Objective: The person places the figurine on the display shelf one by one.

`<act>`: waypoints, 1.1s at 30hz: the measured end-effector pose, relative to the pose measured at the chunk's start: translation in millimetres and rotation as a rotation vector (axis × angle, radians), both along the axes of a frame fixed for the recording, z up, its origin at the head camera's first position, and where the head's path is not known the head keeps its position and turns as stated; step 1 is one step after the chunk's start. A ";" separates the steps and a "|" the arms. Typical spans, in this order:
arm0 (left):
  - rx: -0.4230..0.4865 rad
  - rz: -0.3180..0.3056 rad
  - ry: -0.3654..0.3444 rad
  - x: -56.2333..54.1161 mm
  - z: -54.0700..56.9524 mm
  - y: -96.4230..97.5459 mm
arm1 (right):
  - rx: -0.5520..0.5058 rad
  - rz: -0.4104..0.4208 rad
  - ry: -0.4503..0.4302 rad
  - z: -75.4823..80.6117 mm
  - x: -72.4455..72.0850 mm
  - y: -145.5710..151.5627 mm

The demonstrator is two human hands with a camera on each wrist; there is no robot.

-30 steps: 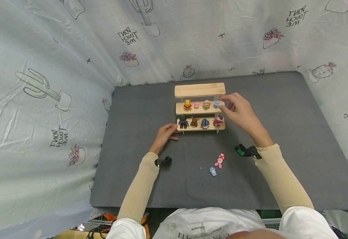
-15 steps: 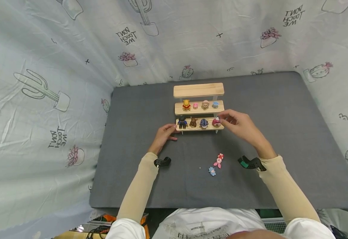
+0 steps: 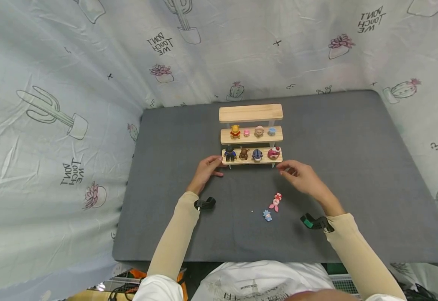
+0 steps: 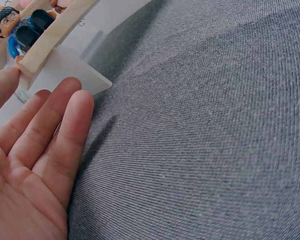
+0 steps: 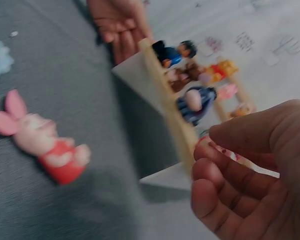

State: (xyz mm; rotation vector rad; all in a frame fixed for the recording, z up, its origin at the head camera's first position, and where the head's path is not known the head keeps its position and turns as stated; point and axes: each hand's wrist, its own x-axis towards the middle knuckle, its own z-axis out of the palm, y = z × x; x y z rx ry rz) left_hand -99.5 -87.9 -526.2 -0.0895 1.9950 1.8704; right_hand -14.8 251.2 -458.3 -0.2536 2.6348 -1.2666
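A three-tier wooden display shelf (image 3: 250, 113) with clear legs stands at the table's middle. My left hand (image 3: 207, 170) is at the bottom tier's left end, thumb at the board's corner beside a dark-haired toy figure (image 4: 25, 29), fingers (image 4: 76, 115) extended. Off the bottom tier's right front corner is my right hand (image 3: 297, 176), fingers loosely bent and holding nothing; thumb and forefinger are close together. Nearest it on that tier sits a dark pink figure (image 3: 273, 153). On the table nearer me lie a pink rabbit-eared figure in red (image 5: 60, 150) and a small blue figure (image 3: 267, 215).
On the middle tier stand a yellow bear in red (image 3: 235, 132), a small pink figure (image 3: 246, 133), a brownish figure (image 3: 259, 131) and a blue one (image 3: 271, 131). The bottom tier also bears a brown figure (image 3: 243, 154) and a blue donkey (image 3: 257, 155). A printed curtain (image 3: 279, 62) hangs behind.
My right hand has come from the middle tier's right end, past the dark pink figure, down towards me to beside the bottom tier's corner. My left hand has stayed in place.
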 end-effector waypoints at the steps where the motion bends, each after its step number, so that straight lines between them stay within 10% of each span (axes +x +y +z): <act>1: 0.002 0.001 0.002 -0.1 0.0 -0.1 | 0.004 0.010 -0.012 -4.1 1.6 0.4; 17: -0.005 0.006 0.001 -1.2 1.4 1.2 | 0.031 0.362 -0.100 -35.7 25.9 1.4; 33: -0.030 0.007 -0.005 0.1 1.9 2.4 | 0.178 0.272 -0.069 -38.5 31.4 -6.6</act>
